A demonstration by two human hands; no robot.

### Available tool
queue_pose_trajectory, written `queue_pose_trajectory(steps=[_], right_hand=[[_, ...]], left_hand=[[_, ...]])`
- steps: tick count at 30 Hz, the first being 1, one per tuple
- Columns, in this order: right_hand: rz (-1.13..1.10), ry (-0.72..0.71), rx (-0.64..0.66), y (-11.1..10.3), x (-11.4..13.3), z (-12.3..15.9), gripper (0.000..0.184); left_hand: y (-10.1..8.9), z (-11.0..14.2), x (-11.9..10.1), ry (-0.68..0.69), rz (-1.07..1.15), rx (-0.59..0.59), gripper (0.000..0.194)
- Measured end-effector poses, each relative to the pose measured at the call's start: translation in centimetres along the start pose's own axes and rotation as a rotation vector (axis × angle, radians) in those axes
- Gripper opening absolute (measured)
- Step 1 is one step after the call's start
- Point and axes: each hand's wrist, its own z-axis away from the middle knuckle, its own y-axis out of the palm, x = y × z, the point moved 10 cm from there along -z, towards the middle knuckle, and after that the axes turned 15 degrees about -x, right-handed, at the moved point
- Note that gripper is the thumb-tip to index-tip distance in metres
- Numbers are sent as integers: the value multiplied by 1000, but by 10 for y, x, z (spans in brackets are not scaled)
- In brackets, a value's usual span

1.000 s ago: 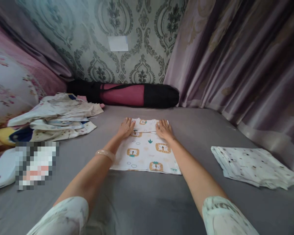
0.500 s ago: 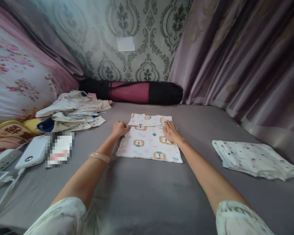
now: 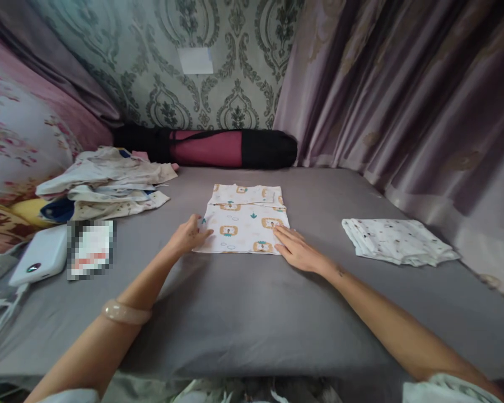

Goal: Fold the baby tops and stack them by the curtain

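Observation:
A white cloth (image 3: pixel 241 224) with a print of tan lion heads and green leaves lies flat on the grey sheet, its far part folded over into a band. At its left edge is my left hand (image 3: pixel 189 235), thumb and forefinger apart, the thumb lying on the cloth; its other fingers are partly hidden. My right hand (image 3: pixel 296 249) rests palm down on the near right edge, fingers stretched out over the fabric. Neither hand grips anything.
A folded white cloth with small dark prints (image 3: pixel 397 240) lies to the right. Rumpled clothes (image 3: pixel 105 187) are heaped at the left, above a white power bank (image 3: pixel 42 254) with a cable. A black and maroon long bag (image 3: pixel 205 148) lies along the wall.
Both hands have moved from the fold toward the near part of the cloth, sliding down its sides. The left fingers have spread from a pinch. The camera view has shifted.

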Motion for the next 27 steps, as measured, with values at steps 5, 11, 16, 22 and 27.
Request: queue_pose_trajectory(steps=[5,11,16,22,27], right_hand=[[-10,-55,-58,-11,5,26,46],[-49,-107,-166,-20,6,29,32],[-8,-85,-208,-26,10,23,31],[112,-6,-238,-28,17,14,41],[220,34,-267,-26,18,8,29]], left_hand=[[2,34,-25,162,114,169,67],[4,52,-33,248,178,251,40],[-6,47,-29,362,97,17,46],[-23,34,-37,250,-10,-130,29],[-35,25,-45,207,43,-160,45]])
